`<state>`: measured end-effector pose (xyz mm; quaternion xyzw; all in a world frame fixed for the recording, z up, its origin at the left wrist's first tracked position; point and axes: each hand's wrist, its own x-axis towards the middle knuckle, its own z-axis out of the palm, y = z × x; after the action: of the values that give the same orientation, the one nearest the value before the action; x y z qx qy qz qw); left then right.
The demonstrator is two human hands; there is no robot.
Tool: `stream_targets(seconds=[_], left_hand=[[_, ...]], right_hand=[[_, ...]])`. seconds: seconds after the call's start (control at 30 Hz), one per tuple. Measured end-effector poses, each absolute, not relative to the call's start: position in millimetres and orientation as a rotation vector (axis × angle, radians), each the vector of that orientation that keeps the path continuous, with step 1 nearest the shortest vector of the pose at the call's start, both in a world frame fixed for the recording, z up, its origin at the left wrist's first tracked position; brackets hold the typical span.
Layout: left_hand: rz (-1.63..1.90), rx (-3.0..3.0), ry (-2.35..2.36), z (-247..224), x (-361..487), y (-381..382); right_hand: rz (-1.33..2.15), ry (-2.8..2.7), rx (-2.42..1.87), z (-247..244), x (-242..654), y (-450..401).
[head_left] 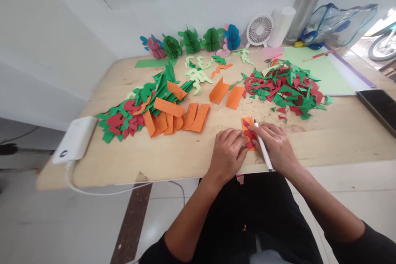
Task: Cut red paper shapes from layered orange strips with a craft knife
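Near the front edge of the table lies an orange paper piece [252, 146] with a red paper cutout [249, 134] on top of it. My left hand [228, 150], its fingers curled together, holds the papers at their left side. In my right hand [275, 144] is a white pen [263, 146], slanting with one end by the top of the cutout and the other toward me. Fingertips of my right hand also touch the red cutout's right side. Folded orange papers [198, 116] lie left of my hands, and two more orange folded papers [234, 97] stand just beyond.
Red and green scraps [287, 86] are heaped at right, near a dark phone [379, 107]. Green and red cutouts [123, 119] pile up at left beside a white power bank [76, 138] with a cable. Honeycomb paper figures [188, 40], a small fan [260, 31] and a bottle [306, 12] line the wall.
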<state>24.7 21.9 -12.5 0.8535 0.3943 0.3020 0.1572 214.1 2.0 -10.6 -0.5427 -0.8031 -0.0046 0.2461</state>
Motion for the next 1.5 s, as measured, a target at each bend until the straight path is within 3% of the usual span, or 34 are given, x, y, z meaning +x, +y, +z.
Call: stream_targets(seconds=[1.5], left_hand=[[0.873,2.47,1.128,-13.0,25.3,21.7]], right_hand=[[-0.053,-2.175,-1.447,-10.2,213.6,4.6]])
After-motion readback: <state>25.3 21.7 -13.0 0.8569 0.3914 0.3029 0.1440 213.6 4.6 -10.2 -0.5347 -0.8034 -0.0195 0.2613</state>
